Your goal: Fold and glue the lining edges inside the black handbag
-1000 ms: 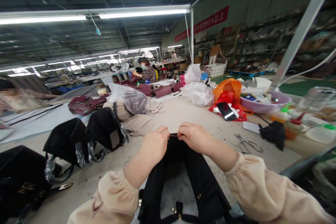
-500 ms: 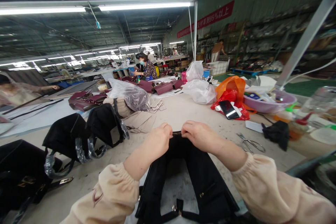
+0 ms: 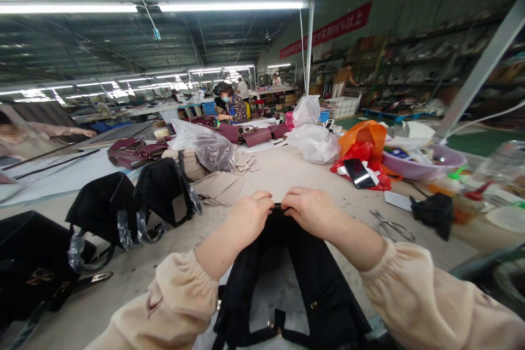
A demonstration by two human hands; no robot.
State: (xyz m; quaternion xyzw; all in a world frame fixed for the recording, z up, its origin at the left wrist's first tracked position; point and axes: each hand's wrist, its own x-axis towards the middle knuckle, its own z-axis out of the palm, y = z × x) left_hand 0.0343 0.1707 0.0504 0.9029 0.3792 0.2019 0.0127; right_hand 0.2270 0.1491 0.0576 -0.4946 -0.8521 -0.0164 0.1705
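Note:
A black bag (image 3: 328, 290) lies on the table in front of me, its straps toward my body and small gold-coloured metal fittings on it. My left hand (image 3: 251, 213) pinches the bag's far edge between thumb and fingers. Close beside it, my right hand (image 3: 308, 209) grips the same edge, leaving a narrow gap between the two hands. The fingertips partly cover the stretch of edge they hold. To the left stand several more black bags (image 3: 102, 202), some with plastic-wrapped handles.
Scissors (image 3: 391, 225) lie right of my right forearm, near a black cloth (image 3: 432, 213). Farther back are a phone (image 3: 358, 173), a purple basin (image 3: 422, 167) and white plastic bags (image 3: 314, 143). Beige pieces (image 3: 219, 188) lie ahead on the left. A co-worker (image 3: 233, 105) sits beyond maroon pieces (image 3: 260, 135).
My left hand has shifted slightly right along the edge, closer to my right hand. The right hand stays nearly in place. The camera view has moved a little.

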